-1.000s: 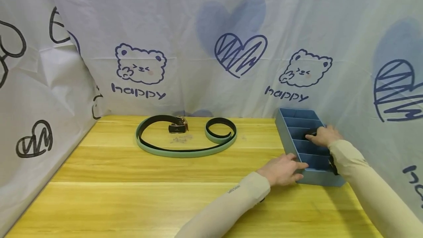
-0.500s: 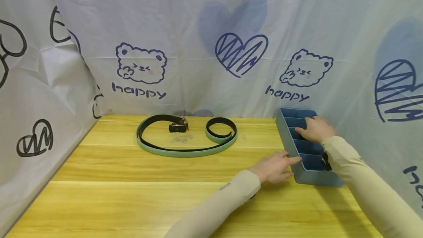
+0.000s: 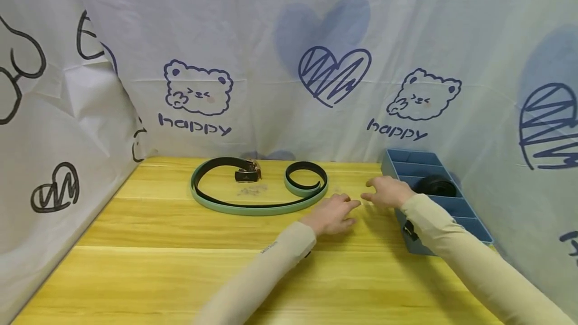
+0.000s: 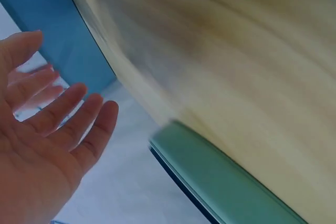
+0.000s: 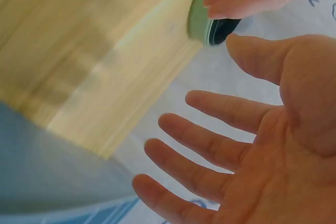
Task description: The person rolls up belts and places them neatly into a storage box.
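A green belt with a black inner side [image 3: 253, 210] stands on its edge on the table, one end coiled and the other carrying a dark metal buckle [image 3: 247, 175]. My left hand [image 3: 331, 214], fingers spread and holding nothing, is just in front of the belt's coiled end. To its right my right hand [image 3: 388, 192] is also free, fingers loosely extended, between the belt and the box. The right wrist view shows that open palm [image 5: 273, 145]. A rolled black belt [image 3: 435, 185] sits in a middle compartment of the blue divided box [image 3: 408, 214].
The blue box stands at the table's right side, partly covered by the right forearm. White printed curtains [image 3: 271, 104] rise behind and beside the wooden table [image 3: 180, 270]. Small grey marks [image 3: 252, 190] show on the wood inside the belt's loop.
My right hand has let go of the rolled black belt and moved left out of the box. The left hand has left the box's side and moved left toward the green belt.
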The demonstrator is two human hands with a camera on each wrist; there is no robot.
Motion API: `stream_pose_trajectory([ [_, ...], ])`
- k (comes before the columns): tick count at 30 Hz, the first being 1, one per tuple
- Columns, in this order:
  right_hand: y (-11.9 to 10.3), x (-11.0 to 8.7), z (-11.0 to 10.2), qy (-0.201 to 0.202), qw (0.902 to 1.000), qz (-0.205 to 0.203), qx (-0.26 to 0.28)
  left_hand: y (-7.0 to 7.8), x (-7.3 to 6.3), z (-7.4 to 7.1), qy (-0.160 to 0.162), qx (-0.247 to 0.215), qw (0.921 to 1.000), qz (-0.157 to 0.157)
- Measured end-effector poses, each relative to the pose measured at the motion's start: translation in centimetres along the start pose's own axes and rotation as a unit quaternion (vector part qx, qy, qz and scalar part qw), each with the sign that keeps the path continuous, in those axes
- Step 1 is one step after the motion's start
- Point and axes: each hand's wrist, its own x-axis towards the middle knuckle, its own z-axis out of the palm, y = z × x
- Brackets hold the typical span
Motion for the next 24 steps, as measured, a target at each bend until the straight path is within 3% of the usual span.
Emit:
stream_pose_trajectory([
  [6, -2.1, 0.7, 1.6, -0.013, 0.9984, -0.052, 0.014, -2.8, -2.1, -0.3, 0.005, 0.046, 0.9976, -0.051],
  [10, -3.8, 1.3, 2.7, 0.004, 0.9949, -0.094, 0.037, -4.3, -3.7, -0.6, 0.023, 0.085, 0.9915, -0.096],
  [13, -4.8, 1.8, 3.6, 0.026, 0.9928, -0.103, 0.056, -5.2, -4.7, -0.9, 0.026, 0.099, 0.9877, -0.118],
  [19, -6.0, 2.7, 5.1, 0.062, 0.9894, -0.11, 0.07, -6.4, -6.1, -0.8, 0.016, 0.105, 0.9868, -0.123],
  [24, -6.7, 3.2, 5.9, 0.077, 0.9862, -0.119, 0.086, -6.9, -6.9, -0.5, 0.045, 0.106, 0.9873, -0.109],
])
